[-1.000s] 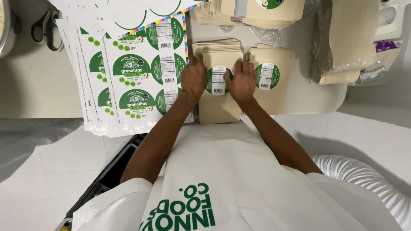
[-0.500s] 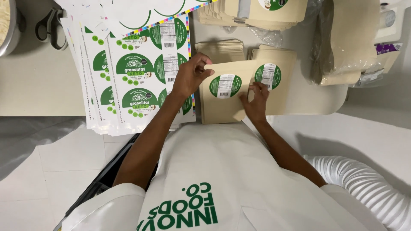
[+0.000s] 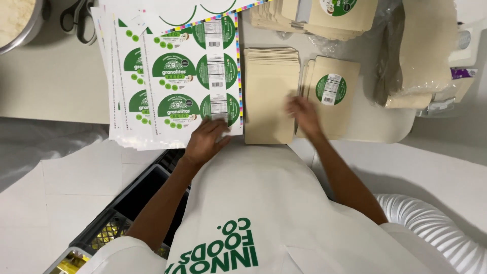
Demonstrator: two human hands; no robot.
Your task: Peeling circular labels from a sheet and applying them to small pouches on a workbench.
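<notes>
Kraft pouches sit in two stacks (image 3: 270,96) under the blurred open right hand (image 3: 303,112), while the left hand (image 3: 205,142) pinches a label sheet (image 3: 193,76).

- White apron (image 3: 264,203), green lettering printed low on the front.
- White short sleeves.
- 2 bare forearms; left hand (image 3: 205,142), right hand (image 3: 303,112), no gloves.
</notes>
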